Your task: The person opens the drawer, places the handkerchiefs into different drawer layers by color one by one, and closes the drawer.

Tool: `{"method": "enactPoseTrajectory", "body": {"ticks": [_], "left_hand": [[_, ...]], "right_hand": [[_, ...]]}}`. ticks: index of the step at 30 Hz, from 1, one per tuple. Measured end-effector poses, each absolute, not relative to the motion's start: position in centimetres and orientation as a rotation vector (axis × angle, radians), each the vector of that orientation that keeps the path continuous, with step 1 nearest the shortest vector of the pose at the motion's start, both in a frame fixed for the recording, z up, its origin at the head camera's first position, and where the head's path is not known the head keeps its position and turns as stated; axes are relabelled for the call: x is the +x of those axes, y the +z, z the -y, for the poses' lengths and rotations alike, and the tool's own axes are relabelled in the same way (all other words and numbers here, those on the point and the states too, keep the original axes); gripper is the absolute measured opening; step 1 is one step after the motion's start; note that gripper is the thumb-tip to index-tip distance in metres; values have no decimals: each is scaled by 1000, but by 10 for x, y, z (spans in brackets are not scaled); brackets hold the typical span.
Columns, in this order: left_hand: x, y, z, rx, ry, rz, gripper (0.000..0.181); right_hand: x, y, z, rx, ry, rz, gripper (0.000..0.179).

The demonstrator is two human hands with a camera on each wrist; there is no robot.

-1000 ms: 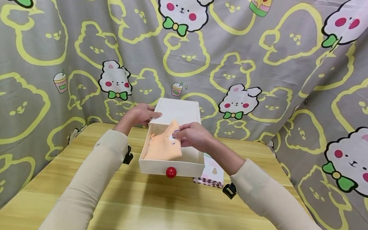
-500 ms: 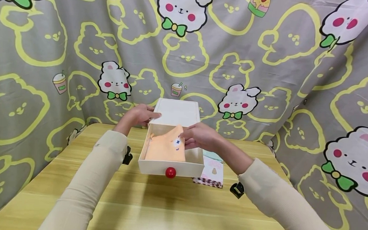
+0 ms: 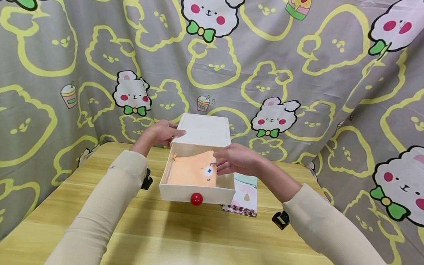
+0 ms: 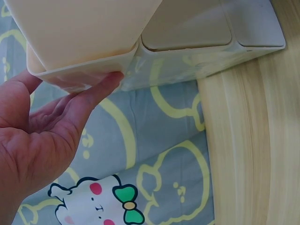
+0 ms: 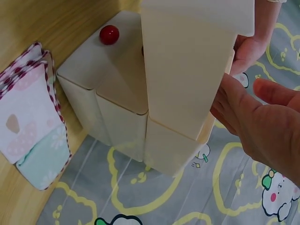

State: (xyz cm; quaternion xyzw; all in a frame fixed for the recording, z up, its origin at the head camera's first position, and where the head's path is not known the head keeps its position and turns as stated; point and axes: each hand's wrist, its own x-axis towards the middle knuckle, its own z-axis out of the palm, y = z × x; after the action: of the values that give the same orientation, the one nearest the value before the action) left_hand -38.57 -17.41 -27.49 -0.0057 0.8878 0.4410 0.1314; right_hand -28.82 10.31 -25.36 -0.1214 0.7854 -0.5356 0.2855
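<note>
A white drawer cabinet stands on the table with its top drawer pulled out; a red knob sits on that drawer's front. Inside lies a folded orange towel with a small face pattern, filling the left and middle of the drawer. My left hand holds the cabinet's upper left edge, thumb over the top. At the towel's right edge, my right hand reaches down with its fingers extended. In the right wrist view, its thumb stands apart from the fingers, and the drawer wall hides the fingertips.
Folded cloths, white-pink and mint green with a checked border, lie on the table right of the cabinet. A lower drawer's red knob shows in the right wrist view. A patterned curtain hangs behind the wooden table.
The orange towel's raised corner has come down and its right edge has spread rightward in the drawer. My right hand has moved right with it. The left hand has stayed in place.
</note>
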Motion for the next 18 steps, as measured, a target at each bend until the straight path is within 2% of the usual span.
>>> {"method": "enactPoseTrajectory", "body": {"ticks": [9, 18], "left_hand": [[-387, -275, 174, -6, 1298, -2552, 72], [-386, -275, 174, -34, 1316, -2548, 71]], "right_hand": [[-285, -245, -111, -299, -1449, -2104, 54], [-282, -243, -116, -328, -1483, -2085, 53]]}}
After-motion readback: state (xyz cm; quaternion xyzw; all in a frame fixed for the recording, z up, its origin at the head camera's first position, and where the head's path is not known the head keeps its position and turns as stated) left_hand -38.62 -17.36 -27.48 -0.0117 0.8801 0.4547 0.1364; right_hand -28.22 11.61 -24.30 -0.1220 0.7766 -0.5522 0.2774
